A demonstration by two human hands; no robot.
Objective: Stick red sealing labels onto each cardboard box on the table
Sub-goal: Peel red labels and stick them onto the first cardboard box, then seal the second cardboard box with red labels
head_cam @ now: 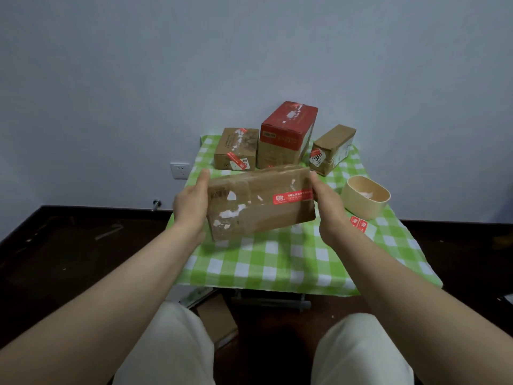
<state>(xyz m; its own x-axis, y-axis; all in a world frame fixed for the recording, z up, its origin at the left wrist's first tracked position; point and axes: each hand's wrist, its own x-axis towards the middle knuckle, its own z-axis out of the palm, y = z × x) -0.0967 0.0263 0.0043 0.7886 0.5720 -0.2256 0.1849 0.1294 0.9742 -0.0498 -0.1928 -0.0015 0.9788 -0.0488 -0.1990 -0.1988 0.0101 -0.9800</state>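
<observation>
Left hand [191, 202] and right hand [329, 207] grasp opposite ends of the box [258, 204]; long axis runs left-right, label [293, 196] nearer right hand.

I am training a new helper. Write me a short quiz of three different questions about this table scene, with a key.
1. True or false: the large brown cardboard box, held at its ends by the left grip and the right grip, already bears a red sealing label.
2. Which thing stands on the green-and-white checked tablecloth, right of the held box? A) a beige oval plastic bowl B) a blue glass bottle C) a black metal stapler
3. How many boxes stand on the cloth behind the held box?
Key: 1 true. 2 A. 3 three: the small brown cardboard box, the tall red-topped cardboard box, the narrow brown cardboard box.
</observation>
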